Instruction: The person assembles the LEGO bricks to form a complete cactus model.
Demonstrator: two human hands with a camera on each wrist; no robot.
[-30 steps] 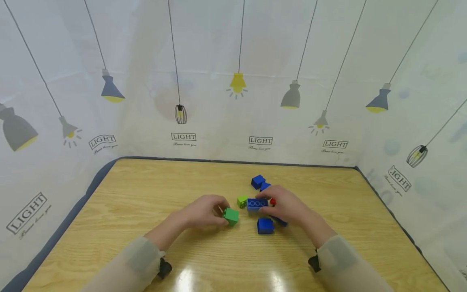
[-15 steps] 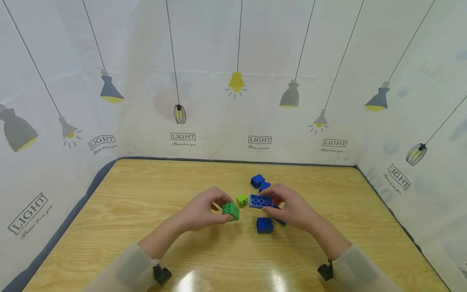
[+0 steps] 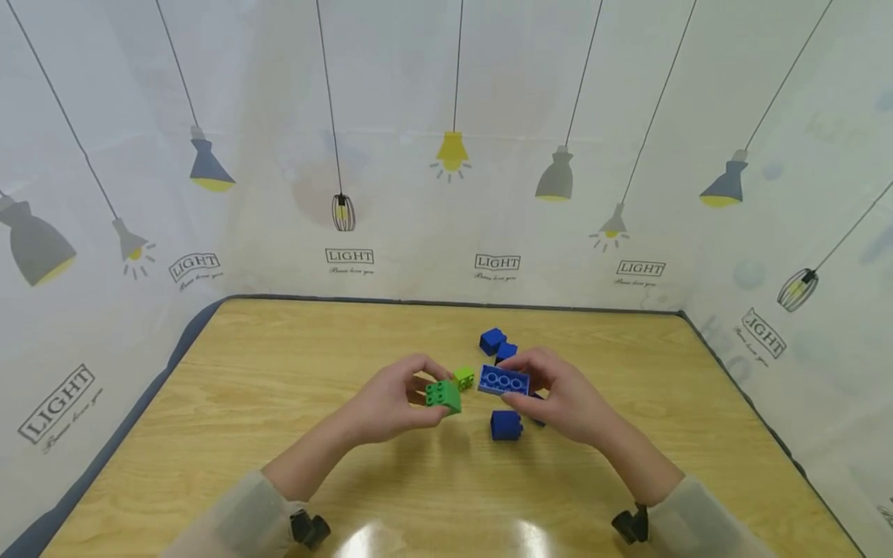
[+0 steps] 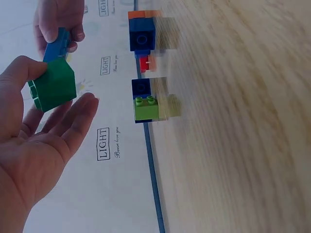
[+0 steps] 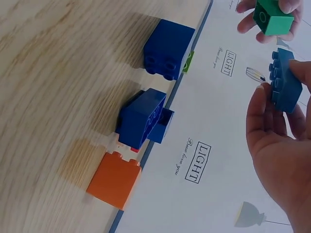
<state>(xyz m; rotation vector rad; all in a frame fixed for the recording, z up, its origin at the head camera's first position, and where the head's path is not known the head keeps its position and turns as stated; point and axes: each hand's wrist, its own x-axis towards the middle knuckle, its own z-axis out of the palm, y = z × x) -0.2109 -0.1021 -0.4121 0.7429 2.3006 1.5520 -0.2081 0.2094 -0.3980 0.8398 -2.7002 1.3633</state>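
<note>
My left hand pinches a green toy building brick between thumb and fingers, its studs tilted toward the head camera. In the left wrist view the brick shows one slanted side. Across a small gap, my right hand grips a long blue brick by its edges, hollow underside toward the head camera. Its studs face away, as the blue brick in the right wrist view shows. Both bricks are held above the table, apart from each other. A lime green brick lies behind them.
Two blue bricks lie farther back. Another blue brick is nearer. An orange brick and a small red piece are hidden by my right hand in the head view. A printed curtain borders the wooden table.
Both hands have risen with their bricks. The green brick has tipped so its studs show. The long blue brick has shifted slightly right, and its underside has turned further toward the head camera.
</note>
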